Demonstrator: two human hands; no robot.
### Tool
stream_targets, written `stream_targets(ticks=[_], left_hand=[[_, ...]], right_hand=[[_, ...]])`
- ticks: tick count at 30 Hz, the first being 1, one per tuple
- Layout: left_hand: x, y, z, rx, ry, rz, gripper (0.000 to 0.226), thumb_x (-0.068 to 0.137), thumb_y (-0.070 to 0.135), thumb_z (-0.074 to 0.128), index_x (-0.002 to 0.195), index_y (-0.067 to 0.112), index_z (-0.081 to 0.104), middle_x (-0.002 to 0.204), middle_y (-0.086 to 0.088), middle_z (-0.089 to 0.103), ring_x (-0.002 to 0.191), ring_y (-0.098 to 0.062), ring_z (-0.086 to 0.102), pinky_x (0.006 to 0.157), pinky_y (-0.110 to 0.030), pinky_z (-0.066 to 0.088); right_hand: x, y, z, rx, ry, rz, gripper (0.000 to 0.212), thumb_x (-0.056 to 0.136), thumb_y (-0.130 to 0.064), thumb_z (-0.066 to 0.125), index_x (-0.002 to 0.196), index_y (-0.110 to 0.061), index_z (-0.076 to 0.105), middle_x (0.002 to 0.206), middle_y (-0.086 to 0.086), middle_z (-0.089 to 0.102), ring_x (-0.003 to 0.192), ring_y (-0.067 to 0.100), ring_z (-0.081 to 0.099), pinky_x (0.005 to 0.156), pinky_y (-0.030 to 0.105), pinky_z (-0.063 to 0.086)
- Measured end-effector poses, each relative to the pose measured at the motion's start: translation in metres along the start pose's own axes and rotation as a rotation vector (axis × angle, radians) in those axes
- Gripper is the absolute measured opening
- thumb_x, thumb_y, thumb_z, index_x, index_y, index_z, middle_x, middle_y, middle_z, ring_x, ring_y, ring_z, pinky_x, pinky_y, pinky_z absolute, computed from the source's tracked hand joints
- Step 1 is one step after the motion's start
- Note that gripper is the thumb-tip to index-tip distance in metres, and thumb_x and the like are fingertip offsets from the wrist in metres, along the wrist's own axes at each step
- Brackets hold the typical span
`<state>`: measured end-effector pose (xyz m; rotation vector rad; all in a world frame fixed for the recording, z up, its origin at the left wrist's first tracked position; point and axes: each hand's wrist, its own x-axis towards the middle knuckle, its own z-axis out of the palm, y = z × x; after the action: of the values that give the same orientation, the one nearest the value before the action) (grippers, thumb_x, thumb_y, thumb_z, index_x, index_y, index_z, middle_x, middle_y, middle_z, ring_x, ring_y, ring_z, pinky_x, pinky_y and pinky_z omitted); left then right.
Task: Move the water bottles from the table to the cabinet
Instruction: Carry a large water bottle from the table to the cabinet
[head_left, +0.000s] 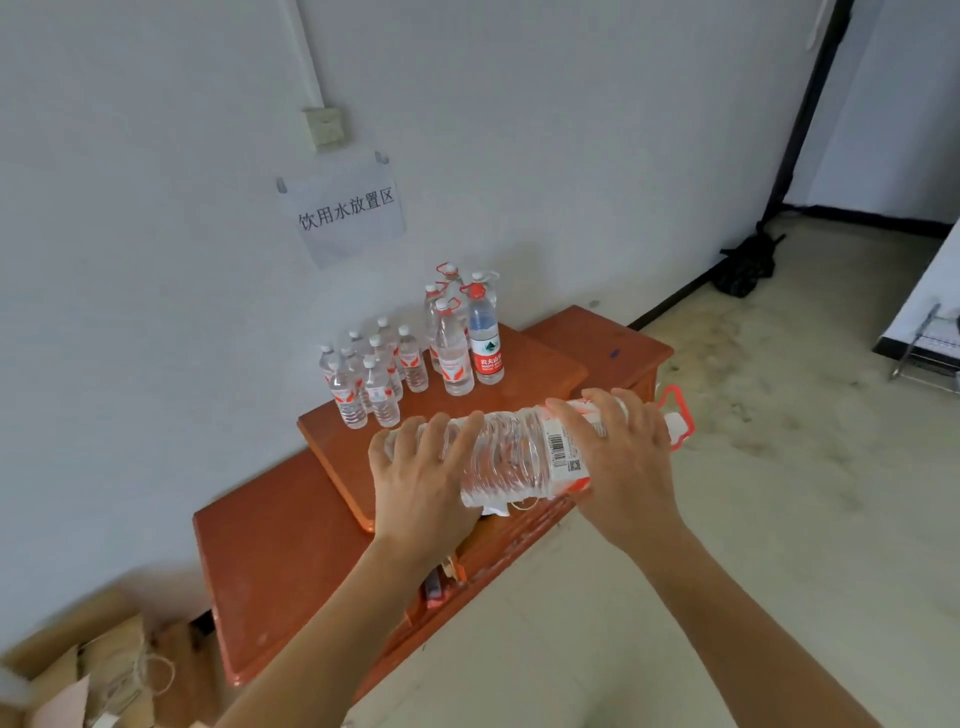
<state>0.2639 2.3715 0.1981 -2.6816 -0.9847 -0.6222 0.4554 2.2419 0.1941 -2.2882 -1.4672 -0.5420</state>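
1. Head view, main subject: a large water bottle lies on its side in the air, carried between both hands just above the front edge of the cabinet.
2. Head view, left hand: it grasps the base end of the bottle, with the fingers curled over the ribbed clear wall.
3. Head view, right hand: it grasps the neck end, with the fingers wrapped over the white and red label. The red carry loop sticks out past the knuckles, toward the floor side.
4. Head view, cabinet: an orange-brown wooden unit set against the white wall, with a raised panel on its top.
5. Head view, stock on the cabinet: a cluster of small bottles stands upright near the wall. Just beside it on the right stands a group of tall bottles with red loops.
6. Head view, surroundings: a paper sign is taped to the wall above the bottles, under a wall socket. Cardboard boxes sit at lower left, and a black bag lies on the floor by the wall, well apart from the cabinet.
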Motion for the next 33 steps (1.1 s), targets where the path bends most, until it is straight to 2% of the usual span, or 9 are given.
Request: stream_targets(ticks=[5, 10, 16, 19, 22, 25, 28, 31, 33], left_hand=[[0.115, 0.012, 0.056, 0.005, -0.006, -0.018, 0.095, 0.056, 0.055, 0.087, 0.14, 0.033, 0.049, 0.128, 0.0, 0.058, 0.12, -0.032, 0.054, 0.097, -0.058, 0.038], [0.19, 0.0, 0.095, -0.045, 0.025, -0.147, 0.09, 0.055, 0.048, 0.085, 0.138, 0.032, 0.053, 0.126, -0.002, 0.063, 0.12, -0.034, 0.057, 0.096, -0.059, 0.038], [0.269, -0.025, 0.148, -0.093, 0.1, -0.187, 0.078, 0.061, 0.045, 0.075, 0.135, 0.031, 0.053, 0.122, -0.003, 0.066, 0.117, -0.035, 0.059, 0.096, -0.06, 0.04], [0.295, -0.03, 0.187, -0.17, 0.047, -0.259, 0.074, 0.065, 0.056, 0.067, 0.133, 0.031, 0.056, 0.123, -0.003, 0.067, 0.119, -0.036, 0.059, 0.094, -0.062, 0.044], [0.331, -0.042, 0.232, -0.264, 0.014, -0.318, 0.075, 0.067, 0.066, 0.056, 0.132, 0.029, 0.059, 0.122, -0.003, 0.068, 0.118, -0.037, 0.06, 0.092, -0.062, 0.045], [0.37, -0.05, 0.268, -0.284, -0.028, -0.317, 0.077, 0.065, 0.066, 0.059, 0.133, 0.031, 0.054, 0.12, -0.003, 0.068, 0.117, -0.036, 0.06, 0.091, -0.062, 0.046], [0.407, -0.055, 0.309, -0.334, -0.08, -0.329, 0.082, 0.061, 0.068, 0.065, 0.134, 0.033, 0.051, 0.12, 0.0, 0.067, 0.116, -0.032, 0.061, 0.091, -0.058, 0.045], [0.435, -0.057, 0.344, -0.382, -0.187, -0.332, 0.092, 0.059, 0.069, 0.075, 0.14, 0.035, 0.049, 0.132, 0.002, 0.062, 0.126, -0.029, 0.055, 0.1, -0.056, 0.041], [0.447, -0.054, 0.364, -0.429, -0.301, -0.339, 0.098, 0.062, 0.067, 0.078, 0.147, 0.036, 0.041, 0.141, 0.005, 0.055, 0.134, -0.026, 0.046, 0.108, -0.053, 0.034]], right_hand=[[0.103, 0.069, 0.06, 0.081, -0.046, -0.027, 0.119, 0.039, -0.034, 0.104, 0.142, -0.033, 0.045, 0.137, 0.008, 0.047, 0.131, 0.035, 0.041, 0.103, 0.062, 0.045], [0.188, 0.1, 0.099, 0.126, 0.1, -0.06, 0.114, 0.057, -0.02, 0.098, 0.151, -0.033, 0.034, 0.153, 0.013, 0.039, 0.145, 0.038, 0.033, 0.114, 0.063, 0.036], [0.253, 0.107, 0.173, 0.505, 0.27, 0.207, 0.114, 0.073, -0.032, 0.09, 0.158, -0.016, 0.014, 0.166, 0.028, -0.004, 0.157, 0.038, -0.002, 0.122, 0.059, 0.026], [0.279, 0.104, 0.208, 0.615, 0.262, 0.387, 0.116, 0.074, -0.027, 0.091, 0.159, -0.007, 0.015, 0.167, 0.026, -0.007, 0.158, 0.031, -0.01, 0.128, 0.036, 0.003], [0.318, 0.107, 0.238, 0.646, 0.288, 0.412, 0.108, 0.074, -0.022, 0.087, 0.157, -0.001, 0.022, 0.167, 0.025, 0.004, 0.157, 0.033, 0.003, 0.123, 0.016, -0.005], [0.359, 0.127, 0.269, 0.853, 0.196, 0.61, 0.116, 0.073, -0.041, 0.078, 0.16, -0.012, 0.007, 0.167, 0.013, 0.004, 0.156, 0.026, 0.007, 0.128, 0.033, 0.008], [0.411, 0.157, 0.295, 1.161, -0.045, 1.138, 0.135, 0.06, -0.08, 0.079, 0.162, -0.027, 0.009, 0.167, 0.005, 0.015, 0.148, 0.03, 0.03, 0.121, 0.054, 0.032], [0.457, 0.189, 0.313, 1.685, -0.431, 1.026, 0.09, 0.083, -0.075, 0.064, 0.145, -0.012, 0.047, 0.148, 0.017, 0.053, 0.13, 0.039, 0.057, 0.096, 0.054, 0.054], [0.472, 0.202, 0.325, 1.672, -0.461, 1.034, 0.08, 0.082, -0.067, 0.072, 0.139, -0.013, 0.057, 0.135, 0.014, 0.066, 0.121, 0.034, 0.066, 0.086, 0.051, 0.059]])
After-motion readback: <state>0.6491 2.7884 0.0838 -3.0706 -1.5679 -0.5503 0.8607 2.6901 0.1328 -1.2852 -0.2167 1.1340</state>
